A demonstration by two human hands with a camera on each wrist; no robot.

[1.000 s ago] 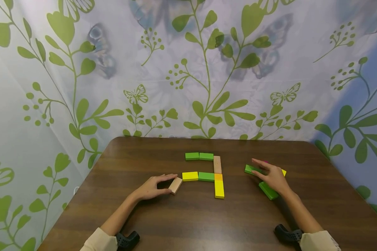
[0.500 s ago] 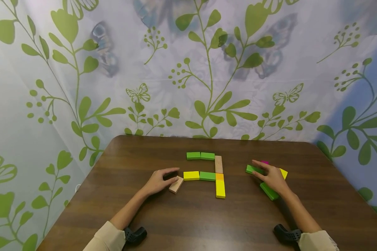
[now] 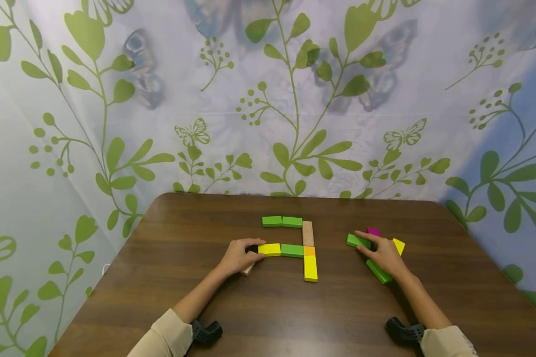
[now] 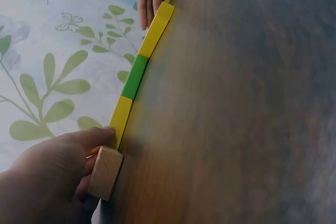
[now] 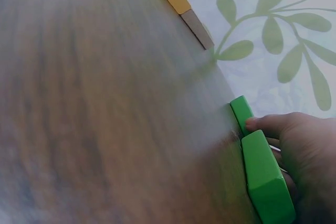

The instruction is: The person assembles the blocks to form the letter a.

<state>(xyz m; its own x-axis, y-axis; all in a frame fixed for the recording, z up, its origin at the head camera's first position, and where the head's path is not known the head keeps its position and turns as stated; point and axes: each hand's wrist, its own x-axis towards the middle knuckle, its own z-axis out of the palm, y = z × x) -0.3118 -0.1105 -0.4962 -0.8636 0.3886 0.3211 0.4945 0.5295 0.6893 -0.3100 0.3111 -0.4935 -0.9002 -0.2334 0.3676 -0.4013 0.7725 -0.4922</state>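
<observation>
My left hand pinches the left end of a yellow block between thumb and forefinger. Partly hidden below that hand, a plain wooden block lies tilted; it stands large in front of the fingers in the left wrist view. The yellow block sits in a row with a green block, which meets an orange block. On the right, my right hand has thumb and forefinger at the two long sides of another green block. A further green block lies just under this hand.
Two green blocks run toward a plain wooden block above the orange one; a yellow block lies below it. Beyond the right hand are a magenta block and a yellow block. The brown table meets a patterned curtain.
My left hand has let go of the tilted wooden block and moved right and up to the yellow block's end. The right hand has stayed nearly still at its green block.
</observation>
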